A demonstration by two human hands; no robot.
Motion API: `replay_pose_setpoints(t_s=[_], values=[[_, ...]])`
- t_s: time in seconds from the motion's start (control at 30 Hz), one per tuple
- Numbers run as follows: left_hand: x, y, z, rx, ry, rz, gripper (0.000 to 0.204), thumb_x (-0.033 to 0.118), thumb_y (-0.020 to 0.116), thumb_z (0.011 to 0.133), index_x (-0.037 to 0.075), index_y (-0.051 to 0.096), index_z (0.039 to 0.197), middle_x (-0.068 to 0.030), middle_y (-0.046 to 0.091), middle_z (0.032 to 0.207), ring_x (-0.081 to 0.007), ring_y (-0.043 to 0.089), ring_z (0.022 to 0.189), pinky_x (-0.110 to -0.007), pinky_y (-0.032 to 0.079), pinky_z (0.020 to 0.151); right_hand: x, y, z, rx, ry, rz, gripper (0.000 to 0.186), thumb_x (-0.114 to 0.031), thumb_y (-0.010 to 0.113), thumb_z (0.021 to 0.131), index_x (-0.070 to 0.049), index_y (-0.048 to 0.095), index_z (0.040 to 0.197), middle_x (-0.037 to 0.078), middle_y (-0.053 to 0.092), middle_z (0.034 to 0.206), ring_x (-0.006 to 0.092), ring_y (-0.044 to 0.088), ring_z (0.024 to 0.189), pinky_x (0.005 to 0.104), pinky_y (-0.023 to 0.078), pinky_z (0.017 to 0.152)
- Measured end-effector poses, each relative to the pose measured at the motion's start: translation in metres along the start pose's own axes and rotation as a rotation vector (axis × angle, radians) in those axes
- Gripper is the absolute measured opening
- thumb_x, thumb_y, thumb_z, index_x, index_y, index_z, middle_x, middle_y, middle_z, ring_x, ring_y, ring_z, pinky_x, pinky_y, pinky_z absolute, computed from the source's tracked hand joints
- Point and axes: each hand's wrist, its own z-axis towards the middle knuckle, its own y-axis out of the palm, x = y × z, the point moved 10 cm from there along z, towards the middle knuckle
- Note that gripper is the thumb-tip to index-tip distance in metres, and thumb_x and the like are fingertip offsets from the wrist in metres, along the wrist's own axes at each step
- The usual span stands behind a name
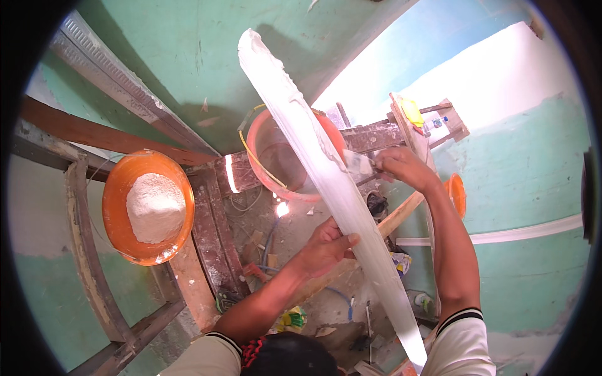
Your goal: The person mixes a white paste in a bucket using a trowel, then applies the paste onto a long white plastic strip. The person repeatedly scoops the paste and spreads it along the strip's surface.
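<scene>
A long white moulding strip [342,197] slants across the middle, from the far left down toward my right side. Under its middle, my left hand [325,249] grips one edge, thumb on top and fingers beneath. Thick white paste [282,78] lies in ridges along the far part of the strip. My right hand [404,168] is closed round a putty knife [359,164], whose paste-smeared blade is at the strip's right edge. Beneath the strip's far half stands a salmon-coloured bucket [255,141] with a yellow handle; the strip hides part of its inside.
At left, an orange bucket [113,207] holds a heap of white powder [155,207]. Brown wooden beams [213,244] run beneath the buckets. Another orange container [458,194] is beyond my right forearm. Green walls [182,50] stand close around; debris and cables lie on the floor [295,232].
</scene>
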Motion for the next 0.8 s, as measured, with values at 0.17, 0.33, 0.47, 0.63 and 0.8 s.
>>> replay_pose_setpoints(t_s=[0.17,0.33,0.47,0.63,0.8], values=[[0.002,-0.009,-0.003,0.027,0.017,-0.015,0.037,0.012,0.064,0.105,0.010,0.053,0.140,-0.0070,0.066,0.133,-0.0241,0.067,0.122,-0.048,0.059,0.101,-0.027,0.005,-0.029,0.448,-0.336,0.117,0.017,-0.006,0.069,0.094,-0.003,0.071,0.111,0.002,0.064,0.092,0.0123,0.057,0.076,0.0272,0.045,0.067],[0.012,-0.017,-0.005,0.057,0.011,0.015,0.041,0.011,0.064,0.104,0.011,0.051,0.143,-0.0080,0.066,0.135,-0.0245,0.066,0.124,-0.048,0.060,0.100,-0.082,0.061,-0.053,0.565,-0.876,-0.456,0.038,0.006,0.076,0.085,-0.005,0.075,0.121,0.009,0.066,0.101,0.0267,0.063,0.090,0.0349,0.052,0.080],[0.010,-0.028,-0.003,0.173,-0.011,-0.021,0.036,0.010,0.068,0.102,0.009,0.057,0.137,-0.0076,0.070,0.129,-0.0226,0.070,0.115,-0.047,0.061,0.096,-0.030,0.053,-0.092,0.631,-0.721,-0.555,0.028,0.007,0.074,0.086,-0.004,0.078,0.112,0.011,0.067,0.101,0.0291,0.064,0.092,0.0376,0.052,0.084],[-0.016,-0.074,-0.006,0.344,-0.024,0.076,0.039,0.011,0.067,0.101,0.007,0.055,0.138,-0.0080,0.066,0.127,-0.0226,0.065,0.114,-0.046,0.055,0.101,0.088,-0.012,-0.259,0.855,-0.289,-0.651,0.033,-0.001,0.074,0.088,-0.007,0.073,0.120,0.011,0.065,0.099,0.0325,0.062,0.095,0.0413,0.051,0.089],[0.038,-0.102,0.025,0.330,0.109,0.243,0.044,0.015,0.064,0.100,-0.001,0.051,0.139,-0.0141,0.059,0.129,-0.0278,0.057,0.117,-0.049,0.045,0.104,0.152,-0.049,-0.558,1.481,0.267,-0.231,0.030,-0.025,0.061,0.106,-0.004,0.068,0.125,0.008,0.070,0.112,0.0175,0.063,0.104,0.0342,0.049,0.095]])
